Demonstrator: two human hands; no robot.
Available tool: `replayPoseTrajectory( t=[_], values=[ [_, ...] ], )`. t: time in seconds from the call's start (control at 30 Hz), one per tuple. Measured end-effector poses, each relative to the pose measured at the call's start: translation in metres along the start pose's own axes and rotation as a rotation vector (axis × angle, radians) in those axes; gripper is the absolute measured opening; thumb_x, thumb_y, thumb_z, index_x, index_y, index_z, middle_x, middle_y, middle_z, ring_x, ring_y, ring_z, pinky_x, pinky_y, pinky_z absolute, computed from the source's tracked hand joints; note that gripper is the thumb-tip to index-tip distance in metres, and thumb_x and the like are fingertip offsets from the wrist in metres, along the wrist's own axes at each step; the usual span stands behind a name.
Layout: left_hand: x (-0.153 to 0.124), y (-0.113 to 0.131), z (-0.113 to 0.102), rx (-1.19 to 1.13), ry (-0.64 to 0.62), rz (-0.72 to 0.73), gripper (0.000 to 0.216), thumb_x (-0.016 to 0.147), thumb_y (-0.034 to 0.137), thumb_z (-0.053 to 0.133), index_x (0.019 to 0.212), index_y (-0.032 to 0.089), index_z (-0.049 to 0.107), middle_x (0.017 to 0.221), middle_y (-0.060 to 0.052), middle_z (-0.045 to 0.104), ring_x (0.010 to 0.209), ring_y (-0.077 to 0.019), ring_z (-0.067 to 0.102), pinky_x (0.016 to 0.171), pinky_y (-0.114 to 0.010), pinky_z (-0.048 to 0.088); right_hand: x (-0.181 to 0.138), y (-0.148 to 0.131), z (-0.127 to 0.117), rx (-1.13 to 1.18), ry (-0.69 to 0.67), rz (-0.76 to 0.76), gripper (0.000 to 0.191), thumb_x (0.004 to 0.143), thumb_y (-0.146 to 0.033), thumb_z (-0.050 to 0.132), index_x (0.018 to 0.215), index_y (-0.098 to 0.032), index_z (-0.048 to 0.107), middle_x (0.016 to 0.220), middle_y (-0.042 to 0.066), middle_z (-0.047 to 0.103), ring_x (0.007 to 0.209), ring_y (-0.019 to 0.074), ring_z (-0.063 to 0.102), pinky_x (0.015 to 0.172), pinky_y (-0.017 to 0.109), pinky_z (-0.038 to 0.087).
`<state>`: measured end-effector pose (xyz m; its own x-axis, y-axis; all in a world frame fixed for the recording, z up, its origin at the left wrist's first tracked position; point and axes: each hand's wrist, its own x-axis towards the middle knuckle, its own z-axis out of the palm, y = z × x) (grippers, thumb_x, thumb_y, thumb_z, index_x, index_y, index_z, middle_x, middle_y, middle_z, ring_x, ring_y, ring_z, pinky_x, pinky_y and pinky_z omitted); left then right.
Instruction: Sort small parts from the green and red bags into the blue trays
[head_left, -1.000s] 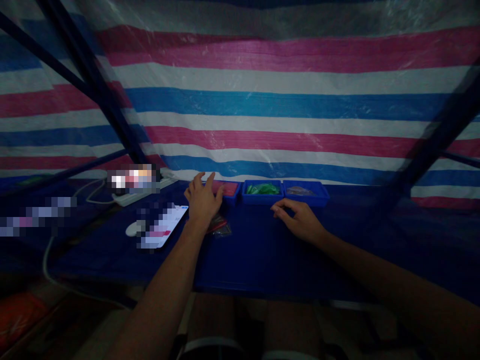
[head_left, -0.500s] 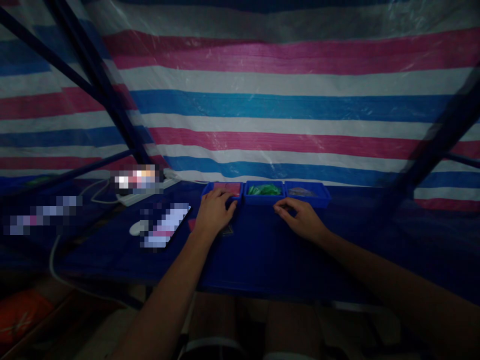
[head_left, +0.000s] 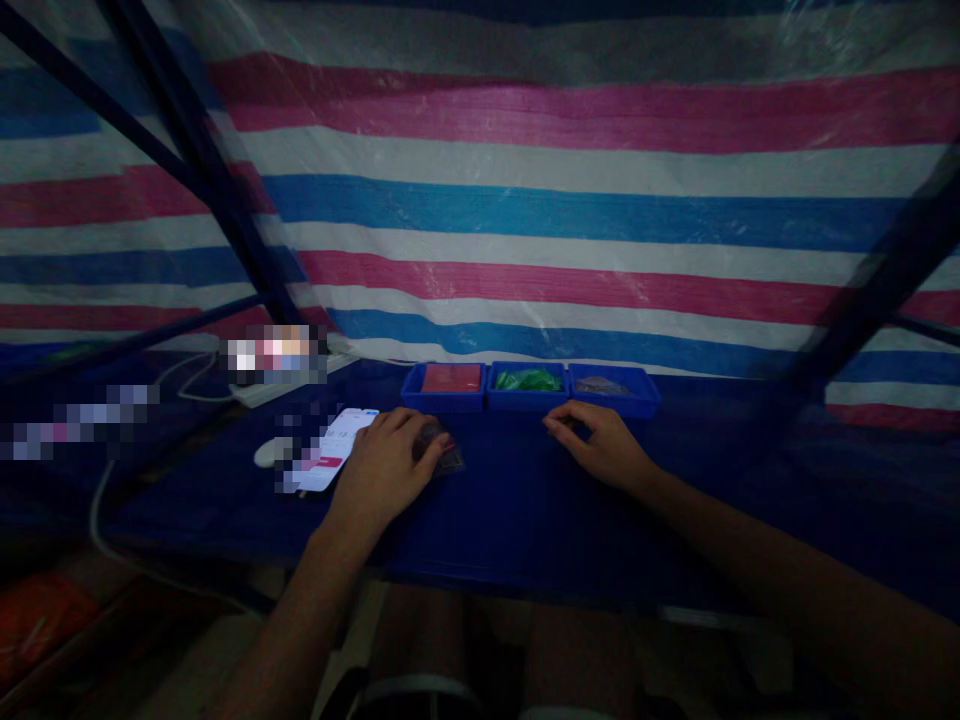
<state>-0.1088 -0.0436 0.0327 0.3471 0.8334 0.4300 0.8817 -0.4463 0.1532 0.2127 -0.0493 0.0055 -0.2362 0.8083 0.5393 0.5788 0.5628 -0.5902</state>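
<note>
My left hand (head_left: 391,455) lies low over the table, palm down, its thumb apart from the fingers. A small dark see-through plastic bag (head_left: 452,460) lies flat by its thumb, partly covered by the hand. What is under the palm is hidden. My right hand (head_left: 600,438) is closed in a pinch above the table, in front of the trays; anything between its fingertips is too dark to make out. Behind the hands stand three blue trays in a row: one with a flat red stack (head_left: 452,378), one with green plastic pieces (head_left: 529,380), one with greyish clear bags (head_left: 602,385).
A lit phone (head_left: 330,462) lies left of my left hand, beside a white round object (head_left: 271,453). Farther back is a white power strip (head_left: 285,385) with cables. A striped plastic sheet (head_left: 570,220) hangs behind the blue table (head_left: 540,520), between dark metal poles (head_left: 232,230).
My left hand has moved from the red-filled tray back toward me and left, now beside the phone and covering the spot where a red piece showed. My right hand stays nearly still.
</note>
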Motion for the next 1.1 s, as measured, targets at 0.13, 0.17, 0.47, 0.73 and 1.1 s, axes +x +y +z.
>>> replayPoseTrajectory(
  t=[0.13, 0.17, 0.47, 0.73, 1.1],
  values=[
    [-0.015, -0.021, -0.008, -0.059, -0.113, -0.025, 0.044, 0.099, 0.049, 0.050, 0.133, 0.024, 0.063, 0.125, -0.009, 0.066, 0.114, -0.0289, 0.062, 0.101, -0.044, 0.047, 0.000, 0.000, 0.002, -0.003, -0.013, -0.014, 0.015, 0.098, -0.032, 0.057, 0.097, -0.024, 0.070, 0.090, 0.002, 0.074, 0.083, 0.0195, 0.069, 0.077, 0.033, 0.051],
    [-0.016, -0.023, -0.009, -0.066, -0.120, -0.032, 0.043, 0.099, 0.048, 0.051, 0.132, 0.024, 0.064, 0.125, -0.008, 0.067, 0.113, -0.0282, 0.063, 0.100, -0.044, 0.048, 0.000, 0.000, 0.002, -0.005, -0.016, -0.015, 0.015, 0.098, -0.032, 0.057, 0.097, -0.024, 0.070, 0.090, 0.002, 0.073, 0.083, 0.0194, 0.069, 0.077, 0.033, 0.051],
    [-0.003, -0.014, -0.018, -0.059, 0.057, -0.012, 0.032, 0.100, 0.042, 0.049, 0.113, 0.028, 0.075, 0.108, -0.005, 0.076, 0.093, -0.0274, 0.069, 0.082, -0.041, 0.052, 0.000, 0.002, 0.002, 0.001, -0.024, -0.023, 0.017, 0.097, -0.032, 0.057, 0.098, -0.023, 0.071, 0.092, 0.004, 0.074, 0.084, 0.0207, 0.069, 0.079, 0.035, 0.052],
    [0.013, 0.027, -0.013, -0.311, 0.344, 0.000, 0.026, 0.100, 0.037, 0.055, 0.110, 0.023, 0.075, 0.110, -0.004, 0.076, 0.099, -0.0220, 0.070, 0.091, -0.037, 0.053, -0.002, -0.001, 0.005, 0.134, 0.003, 0.017, 0.022, 0.096, -0.035, 0.061, 0.115, -0.026, 0.069, 0.107, 0.005, 0.075, 0.096, 0.0218, 0.071, 0.088, 0.039, 0.057],
    [0.072, 0.080, 0.041, -0.648, 0.020, 0.304, 0.029, 0.098, 0.035, 0.060, 0.122, 0.023, 0.070, 0.119, -0.006, 0.074, 0.106, -0.0223, 0.070, 0.091, -0.036, 0.054, 0.000, 0.010, 0.009, 0.419, 0.106, 0.158, 0.025, 0.087, -0.039, 0.072, 0.107, -0.025, 0.071, 0.105, 0.006, 0.076, 0.096, 0.0247, 0.074, 0.091, 0.043, 0.060]
  ],
)
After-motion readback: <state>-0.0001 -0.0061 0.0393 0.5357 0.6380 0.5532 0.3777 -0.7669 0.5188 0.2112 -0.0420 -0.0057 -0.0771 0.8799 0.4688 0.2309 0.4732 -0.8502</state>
